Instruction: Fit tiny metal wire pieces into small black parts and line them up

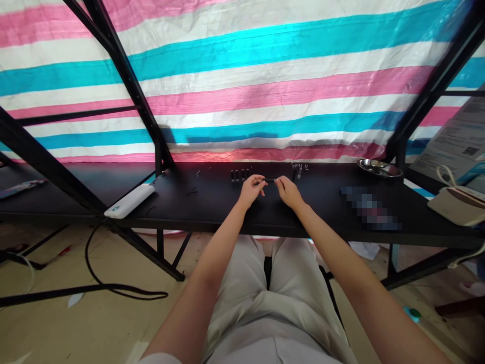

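Observation:
Between my two hands, just above the black table (212, 202), is a short dark stick-like piece (269, 180). My left hand (253, 190) pinches its left end, and my right hand (288, 191) closes around its right end. The piece lies about level; it is too small to name its kind. Beyond my left hand stand several small dark cylinders with light ends (237, 175) in a row. Past my right hand lie a dark cylinder and a clear one (299, 173), with small white bits (296, 165) behind them.
On the left a white oblong device (131, 200) rests by the frame post. Thin black strips (192, 191) lie nearby. To the right are a shiny metal dish (379, 168), a blurred-out object (369, 207) and a beige box (458, 205). A striped sheet (265, 91) hangs behind.

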`<state>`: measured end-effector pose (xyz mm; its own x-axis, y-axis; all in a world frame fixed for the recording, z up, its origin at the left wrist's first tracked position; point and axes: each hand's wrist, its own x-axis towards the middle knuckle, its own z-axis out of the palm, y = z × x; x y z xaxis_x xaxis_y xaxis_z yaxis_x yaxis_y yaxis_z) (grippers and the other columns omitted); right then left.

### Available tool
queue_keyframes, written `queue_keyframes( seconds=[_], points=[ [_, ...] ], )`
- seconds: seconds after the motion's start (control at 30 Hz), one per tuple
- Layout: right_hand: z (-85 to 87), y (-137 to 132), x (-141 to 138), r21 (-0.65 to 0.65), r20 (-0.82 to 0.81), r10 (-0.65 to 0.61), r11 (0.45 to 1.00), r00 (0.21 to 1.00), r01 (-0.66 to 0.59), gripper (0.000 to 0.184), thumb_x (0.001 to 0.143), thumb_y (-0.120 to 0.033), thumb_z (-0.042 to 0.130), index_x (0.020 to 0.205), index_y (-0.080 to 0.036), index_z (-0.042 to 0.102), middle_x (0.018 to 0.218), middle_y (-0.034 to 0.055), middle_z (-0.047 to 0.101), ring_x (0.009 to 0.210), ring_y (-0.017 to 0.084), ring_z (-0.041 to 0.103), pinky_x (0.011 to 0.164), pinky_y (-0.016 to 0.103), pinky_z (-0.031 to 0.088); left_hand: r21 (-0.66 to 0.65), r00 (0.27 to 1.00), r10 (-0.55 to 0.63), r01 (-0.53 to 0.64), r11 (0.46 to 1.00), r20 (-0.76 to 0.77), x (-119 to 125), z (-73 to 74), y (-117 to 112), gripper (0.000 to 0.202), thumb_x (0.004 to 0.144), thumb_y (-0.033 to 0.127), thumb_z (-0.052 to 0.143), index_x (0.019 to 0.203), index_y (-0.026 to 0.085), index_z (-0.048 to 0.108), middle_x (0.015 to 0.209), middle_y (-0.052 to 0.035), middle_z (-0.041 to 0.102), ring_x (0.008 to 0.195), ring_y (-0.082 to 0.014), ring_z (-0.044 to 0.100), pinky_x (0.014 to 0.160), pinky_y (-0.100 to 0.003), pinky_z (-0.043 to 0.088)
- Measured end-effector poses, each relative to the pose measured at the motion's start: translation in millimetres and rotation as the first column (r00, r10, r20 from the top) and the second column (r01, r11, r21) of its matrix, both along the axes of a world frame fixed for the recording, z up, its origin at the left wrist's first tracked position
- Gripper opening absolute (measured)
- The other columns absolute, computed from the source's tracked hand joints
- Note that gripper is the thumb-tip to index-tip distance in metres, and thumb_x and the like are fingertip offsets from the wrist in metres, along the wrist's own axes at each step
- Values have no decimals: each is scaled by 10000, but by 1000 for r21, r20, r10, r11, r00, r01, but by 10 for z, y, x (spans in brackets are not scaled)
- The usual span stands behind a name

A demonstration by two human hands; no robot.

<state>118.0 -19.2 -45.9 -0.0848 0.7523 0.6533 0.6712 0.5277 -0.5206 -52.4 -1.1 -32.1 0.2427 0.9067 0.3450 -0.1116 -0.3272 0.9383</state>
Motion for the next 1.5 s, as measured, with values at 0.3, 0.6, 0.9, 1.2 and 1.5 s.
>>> queue_keyframes(
  seconds=[0.3, 0.6, 0.9, 1.2, 1.5],
  points=[
    [-4, 12, -11, 38, -28, 61, 997, 998, -60, 327, 912, -455, 303, 789, -218, 491, 749, 36, 529, 697, 163, 498, 672, 283, 388, -38, 999, 32, -32, 999, -13, 0, 25, -12, 160, 770, 220, 597, 889, 133, 534, 763, -21, 648, 409, -45, 522, 441, -188, 378],
    [44, -22, -70, 76, -44, 82, 994, 996, -79, 342, 921, -457, 268, 745, -221, 443, 735, 30, 487, 689, 157, 470, 679, 289, 382, 15, 997, 43, -42, 999, -72, 31, -20, 11, 87, 844, 232, 512, 876, 157, 484, 719, 11, 601, 422, -37, 507, 441, -174, 367],
    [62, -46, -96, 60, -30, 88, 994, 996, -86, 349, 923, -478, 241, 771, -228, 432, 778, 42, 488, 724, 163, 479, 698, 296, 403, 57, 988, 34, -26, 998, -149, 48, -43, 0, 162, 907, 326, 412, 824, 188, 413, 717, 35, 542, 442, -32, 491, 451, -159, 356],
    [55, -51, -114, 68, -31, 120, 991, 992, -118, 345, 924, -471, 248, 793, -226, 454, 793, 46, 491, 744, 168, 486, 722, 306, 412, 184, 964, 164, -126, 975, -210, 21, -31, -56, 285, 923, 384, 371, 729, 183, 425, 684, 36, 519, 445, -39, 461, 511, -191, 372],
    [63, -68, -129, 70, -11, 118, 991, 993, -117, 329, 929, -441, 246, 814, -227, 468, 828, 60, 506, 757, 173, 493, 730, 311, 414, 178, 960, 204, -170, 969, -193, 18, -36, -61, 400, 910, 477, 366, 657, 178, 446, 574, 21, 505, 431, -72, 445, 519, -226, 362]
  ],
)
